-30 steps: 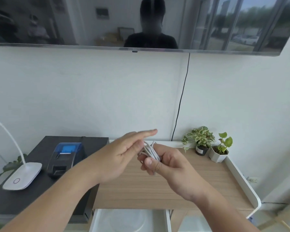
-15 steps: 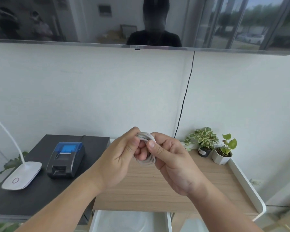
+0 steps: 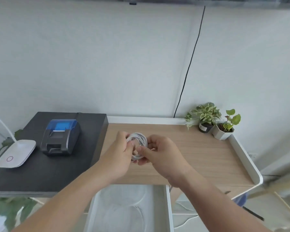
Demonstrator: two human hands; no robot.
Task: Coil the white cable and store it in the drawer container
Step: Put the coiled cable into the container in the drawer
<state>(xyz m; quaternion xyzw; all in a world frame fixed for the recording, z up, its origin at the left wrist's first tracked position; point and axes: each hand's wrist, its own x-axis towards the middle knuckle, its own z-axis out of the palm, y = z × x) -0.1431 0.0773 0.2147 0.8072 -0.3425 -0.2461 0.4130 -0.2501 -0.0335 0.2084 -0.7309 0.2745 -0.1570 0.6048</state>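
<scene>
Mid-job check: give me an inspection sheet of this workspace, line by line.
Surface: wooden shelf, white rim; black table to its left.
Job's things: white cable coiled in a loop, held above the shelf; drawer open below, clear containers inside, blurred.
Clutter: printer, lamp base on the table; two potted plants at the shelf's back right.
Grippers: left hand and right hand both pinch the coil.
Cables: black cord down the wall.
Surroundings: white wall; leaves at lower left.
</scene>
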